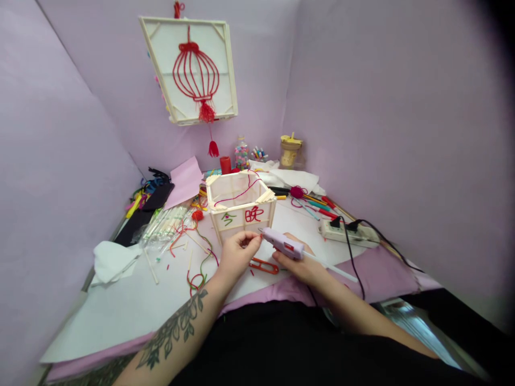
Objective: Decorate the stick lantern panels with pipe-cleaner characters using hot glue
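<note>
My right hand [300, 262] is wrapped around a pale purple hot glue gun [284, 242], a white glue stick [330, 266] jutting from its back end. The gun's nozzle points left, close to the fingertips of my left hand [240, 249]. Those fingers are pinched together, and a tiny red piece shows at their tips; its kind is too small to tell. Just beyond stands a wood-framed paper lantern [241, 221] with green and red characters on its front panel. An orange utility knife [264, 265] lies on the table between my hands.
Another lantern [161, 32] with a red yarn design hangs above the back. At right, a power strip [348, 233] trails black cables near my right arm. Yarn [197, 215], bagged sticks [163, 222] and white cloth-like sheets [115, 261] lie left; pens [322, 212] lie right.
</note>
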The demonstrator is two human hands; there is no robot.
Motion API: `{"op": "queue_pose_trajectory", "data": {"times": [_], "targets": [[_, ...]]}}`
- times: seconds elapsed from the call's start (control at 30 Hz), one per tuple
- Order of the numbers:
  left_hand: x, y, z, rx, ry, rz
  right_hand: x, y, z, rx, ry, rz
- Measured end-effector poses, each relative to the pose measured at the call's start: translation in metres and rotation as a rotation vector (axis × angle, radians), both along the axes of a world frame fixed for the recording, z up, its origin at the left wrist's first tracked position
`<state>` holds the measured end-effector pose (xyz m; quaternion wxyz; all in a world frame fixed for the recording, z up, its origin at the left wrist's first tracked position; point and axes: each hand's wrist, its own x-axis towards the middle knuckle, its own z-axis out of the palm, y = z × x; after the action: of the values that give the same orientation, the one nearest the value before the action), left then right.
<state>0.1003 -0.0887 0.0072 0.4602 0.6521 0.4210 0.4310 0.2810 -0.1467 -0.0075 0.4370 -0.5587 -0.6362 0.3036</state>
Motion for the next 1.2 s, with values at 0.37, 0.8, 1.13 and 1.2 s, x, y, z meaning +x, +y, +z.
{"op": "queue_pose_trajectory", "data": {"times": [0.37,0.8,1.13,1.2], "targets": [[-0.006,-0.003,-0.004,0.596,0.734,-0.021,0.006,0.012,-0.001,-0.035,0.058,-0.144],[-0.007,-0.001,-0.011,0.761,0.701,0.029,0.001,0.027,-0.007,-0.011,0.045,-0.12],[-0.007,0.0,-0.011,0.774,0.666,0.022,-0.001,0.028,-0.006,0.047,0.054,-0.074],[-0.007,0.0,-0.012,0.791,0.657,0.023,-0.001,0.029,-0.007,0.045,0.042,-0.071]]}}
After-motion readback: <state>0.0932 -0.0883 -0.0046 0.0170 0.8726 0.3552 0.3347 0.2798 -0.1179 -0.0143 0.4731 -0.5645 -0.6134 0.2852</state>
